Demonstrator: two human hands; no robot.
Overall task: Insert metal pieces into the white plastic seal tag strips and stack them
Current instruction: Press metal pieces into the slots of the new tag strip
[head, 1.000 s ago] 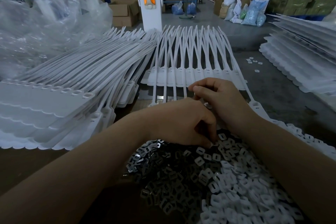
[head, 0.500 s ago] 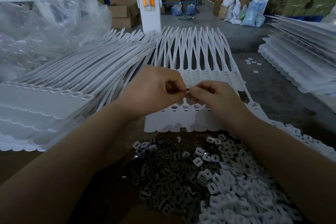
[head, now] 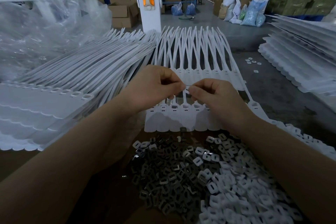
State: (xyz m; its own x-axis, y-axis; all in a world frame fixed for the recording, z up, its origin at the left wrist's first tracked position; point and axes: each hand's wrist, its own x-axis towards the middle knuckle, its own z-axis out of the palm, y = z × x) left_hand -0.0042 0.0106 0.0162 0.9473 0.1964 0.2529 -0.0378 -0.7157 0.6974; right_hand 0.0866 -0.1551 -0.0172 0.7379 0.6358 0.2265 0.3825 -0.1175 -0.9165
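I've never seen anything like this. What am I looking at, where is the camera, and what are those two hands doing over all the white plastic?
There is no machine here: a person works with bare hands, and the single camera sits on their head, looking forward and down. The left hand and right hand meet above a white strip of joined seal tags lying flat in front of them. Together they pinch one small white piece between their fingertips; it is too small to tell more. Nearer the camera lies a heap of dark metal pieces beside a heap of small white plastic pieces. On the left is a tall stack of tag strips, with another stack on the far right.
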